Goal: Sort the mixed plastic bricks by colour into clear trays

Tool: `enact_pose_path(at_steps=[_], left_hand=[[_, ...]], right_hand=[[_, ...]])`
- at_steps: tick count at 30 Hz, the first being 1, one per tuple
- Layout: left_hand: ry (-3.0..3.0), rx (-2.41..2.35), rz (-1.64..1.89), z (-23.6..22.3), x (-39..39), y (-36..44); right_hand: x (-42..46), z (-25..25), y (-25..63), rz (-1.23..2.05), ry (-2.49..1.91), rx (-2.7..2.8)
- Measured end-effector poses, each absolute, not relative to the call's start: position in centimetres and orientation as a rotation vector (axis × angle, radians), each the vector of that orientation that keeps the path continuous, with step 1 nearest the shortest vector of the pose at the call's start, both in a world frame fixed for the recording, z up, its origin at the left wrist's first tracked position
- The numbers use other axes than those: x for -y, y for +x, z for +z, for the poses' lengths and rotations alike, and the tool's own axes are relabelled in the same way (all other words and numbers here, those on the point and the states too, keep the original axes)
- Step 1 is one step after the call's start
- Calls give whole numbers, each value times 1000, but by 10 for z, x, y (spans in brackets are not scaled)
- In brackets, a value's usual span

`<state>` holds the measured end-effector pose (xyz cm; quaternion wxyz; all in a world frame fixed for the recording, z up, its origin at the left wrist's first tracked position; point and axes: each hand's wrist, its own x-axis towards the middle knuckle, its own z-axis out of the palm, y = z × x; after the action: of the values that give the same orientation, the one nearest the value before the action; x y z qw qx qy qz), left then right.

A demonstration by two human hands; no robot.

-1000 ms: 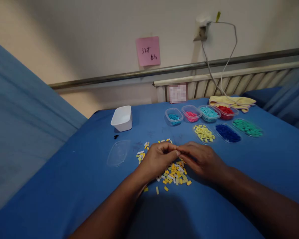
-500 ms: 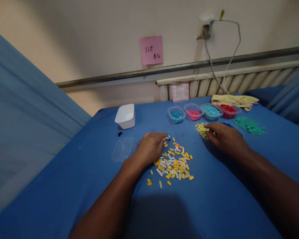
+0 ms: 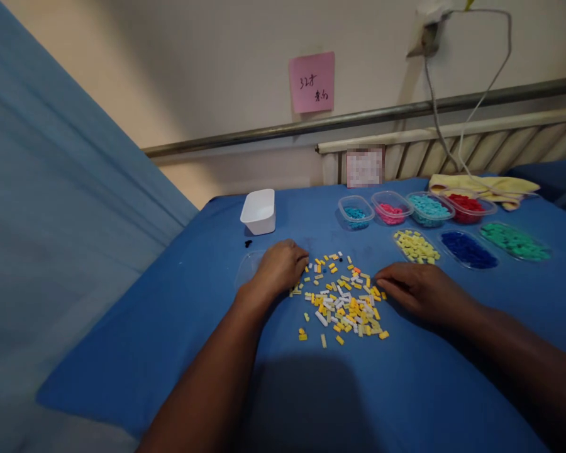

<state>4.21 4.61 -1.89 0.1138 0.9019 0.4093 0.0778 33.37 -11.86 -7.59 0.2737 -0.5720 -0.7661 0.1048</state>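
Note:
Small toy building bricks (image 3: 346, 305), mostly yellow, pale yellow and white, lie scattered in a loose pile on the blue cloth (image 3: 311, 393). At the pile's upper left edge is my left hand (image 3: 280, 267), fingers curled down beside the bricks; its fingertips are partly hidden. My right hand (image 3: 417, 290) rests by the pile's right edge with fingers and thumb pressed together. Whatever either hand may hold is too small to make out. Just beyond the right hand, pale yellow bricks (image 3: 416, 246) fill a shallow clear tray. A clear lid (image 3: 246, 269) lies partly behind my left hand.
A white box (image 3: 262, 225) stands at the back left, with small black pieces (image 3: 248, 243) before it. Clear tubs of blue (image 3: 357, 216), pink (image 3: 390, 214), turquoise (image 3: 429, 207) and red bricks (image 3: 466, 204) line the back. Dark blue (image 3: 469, 250) and green bricks (image 3: 516, 241) sit right.
My right hand has come back from the pale yellow tray to the pile's right edge. My left hand stays at the pile, where bricks near it have spread. The view has shifted left.

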Motion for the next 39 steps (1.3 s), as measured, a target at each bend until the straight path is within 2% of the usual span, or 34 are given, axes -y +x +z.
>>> enact_pose_path(at_steps=[7, 11, 19, 26, 39], left_hand=[[2527, -1241, 302, 0, -50, 28], [2385, -1290, 148, 16, -49, 8], [2475, -1265, 96, 9, -41, 12], [2434, -1207, -184, 20, -38, -4], [2516, -1115, -140, 16, -19, 16]], right_hand=[[118, -76, 338, 318, -1511, 1990], [117, -77, 340, 338, -1520, 1974], [118, -83, 342, 363, -1548, 1951], [118, -82, 342, 365, -1572, 1953], [117, -79, 339, 340, -1546, 1946]])
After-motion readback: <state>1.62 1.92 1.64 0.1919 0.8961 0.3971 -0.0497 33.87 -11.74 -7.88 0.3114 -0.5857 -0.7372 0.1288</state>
